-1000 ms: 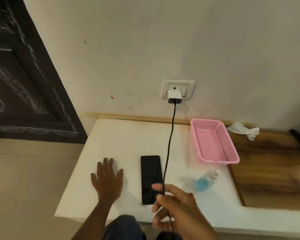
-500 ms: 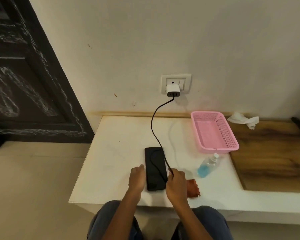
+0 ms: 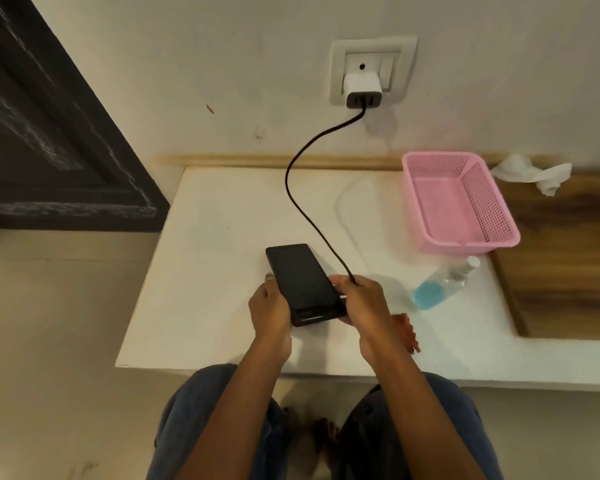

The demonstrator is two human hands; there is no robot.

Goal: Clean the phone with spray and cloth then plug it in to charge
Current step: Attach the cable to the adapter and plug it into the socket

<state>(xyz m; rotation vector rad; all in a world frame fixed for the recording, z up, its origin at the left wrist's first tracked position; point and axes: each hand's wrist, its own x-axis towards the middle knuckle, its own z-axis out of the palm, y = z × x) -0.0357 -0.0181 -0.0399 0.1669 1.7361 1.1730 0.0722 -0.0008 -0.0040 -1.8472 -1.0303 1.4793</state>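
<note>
Above the white bench [image 3: 201, 271], left hand [image 3: 269, 311] clasping the dark phone [image 3: 303, 284] by its near end, right hand [image 3: 364, 303] pinching the black cable [image 3: 302, 206], spray bottle [image 3: 442, 284] lying just beside.

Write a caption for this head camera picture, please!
Left hand steadies phone; right hand brings black charging cable to it.

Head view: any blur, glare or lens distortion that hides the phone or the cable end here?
Head view: sharp at centre; wide-angle bending bows the white table edge. The phone screen shows only faint reflections, no glare. The cable casts a pale shadow on the table. Its plug end is hidden inside the right hand; the left hand covers the phone's left edge.
</note>
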